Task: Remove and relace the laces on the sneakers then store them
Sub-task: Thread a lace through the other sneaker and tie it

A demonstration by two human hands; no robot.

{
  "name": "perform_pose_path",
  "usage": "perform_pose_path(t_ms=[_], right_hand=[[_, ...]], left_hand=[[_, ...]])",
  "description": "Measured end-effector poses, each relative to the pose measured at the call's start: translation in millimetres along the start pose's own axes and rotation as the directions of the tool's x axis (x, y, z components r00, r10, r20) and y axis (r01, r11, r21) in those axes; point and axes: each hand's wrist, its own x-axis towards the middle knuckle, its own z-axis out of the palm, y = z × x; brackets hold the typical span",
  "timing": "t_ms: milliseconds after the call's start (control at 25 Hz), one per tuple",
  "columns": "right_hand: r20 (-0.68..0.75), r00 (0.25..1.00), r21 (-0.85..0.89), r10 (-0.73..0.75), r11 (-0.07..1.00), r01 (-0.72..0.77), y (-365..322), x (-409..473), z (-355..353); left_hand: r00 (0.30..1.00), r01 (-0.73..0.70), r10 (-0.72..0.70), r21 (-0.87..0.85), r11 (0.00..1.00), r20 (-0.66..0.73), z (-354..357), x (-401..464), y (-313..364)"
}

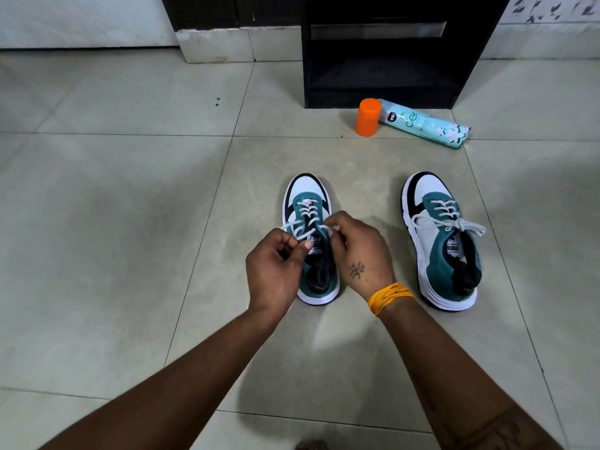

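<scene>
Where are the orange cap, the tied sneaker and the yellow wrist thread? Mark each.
orange cap (368, 117): head view, side of the cap.
tied sneaker (431, 190): head view, white toe.
yellow wrist thread (391, 296): head view, middle of the band.

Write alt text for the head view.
Both hands, left and right, pinch the white lace of the left teal-and-white sneaker on a tiled floor. The matching sneaker sits beside it, its lace tied.

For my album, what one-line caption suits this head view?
Both hands pinch the left sneaker's white laces; the other sneaker sits tied.
</scene>
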Motion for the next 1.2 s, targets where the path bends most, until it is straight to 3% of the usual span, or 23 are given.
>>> perform_pose_path(t_ms=[80,240,520,760,960,1200], right_hand=[[-0.033,0.999,-0.063,0.043,0.997,-0.045,4,3,4],[-0.054,0.944,-0.136,0.325,0.934,-0.329,32,-1,-2],[-0.035,0.999,-0.041,-0.008,0.999,0.007,-4,4,3],[-0.065,0.988,-0.036,0.14,0.989,-0.143,12,0,4],[-0.078,0.994,0.002,0.075,0.997,-0.075,-3,-2,7],[-0.099,0.993,-0.028,0.069,0.997,-0.072,-3,-1,7]], left_hand=[[1.0,0.001,-0.001,0.004,1.0,-0.003,0,-1,0],[1.0,0.008,-0.008,0.015,1.0,0.006,-2,1,-3],[1.0,-0.011,0.011,0.031,0.999,-0.001,0,1,-2],[1.0,-0.01,0.01,0.029,1.0,0.006,1,1,-1],[0.97,-0.227,0.236,0.129,0.965,-0.06,-9,14,-6],[0.976,-0.215,0.214,0.192,0.958,0.029,-12,29,-4]])
